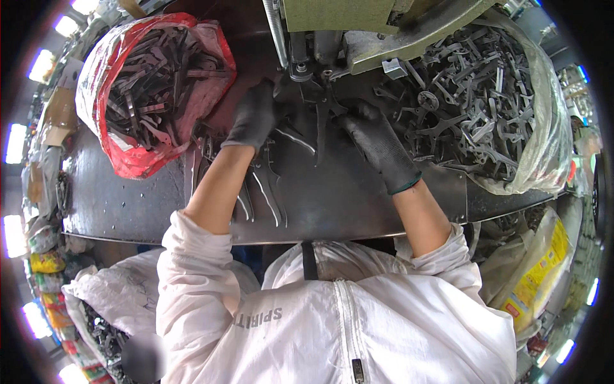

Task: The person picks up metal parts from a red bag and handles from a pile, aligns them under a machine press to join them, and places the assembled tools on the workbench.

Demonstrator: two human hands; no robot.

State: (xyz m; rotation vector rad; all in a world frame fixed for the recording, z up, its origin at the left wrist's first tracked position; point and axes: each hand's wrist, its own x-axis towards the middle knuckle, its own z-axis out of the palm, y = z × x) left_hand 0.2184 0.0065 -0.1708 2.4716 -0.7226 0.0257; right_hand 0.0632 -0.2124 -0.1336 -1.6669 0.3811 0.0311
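Note:
Beneath the press head (312, 70) lies a dark flat metal tool part (322, 125), its long narrow leg pointing toward me. My left hand (254, 115), in a black glove, is closed at the left of the press head. A curved metal handle (297, 140) with a bright edge sticks out beside it; the fingertips are partly hidden. From the right, my black-gloved right hand (376, 137) pinches the edge of the dark tool part. Several joined plier-like tools (265, 189) with bright-edged handles rest on the metal table (345, 208), below my left hand and partly behind the forearm.
A red-and-clear plastic bag (220, 57) of dark flat metal parts stands at left. At right, a pale sack (543, 121) spills grey metal pieces (473, 109) toward my right hand. The green machine body (339, 16) overhangs the far side. White sacks (121, 288) sit below the table edge.

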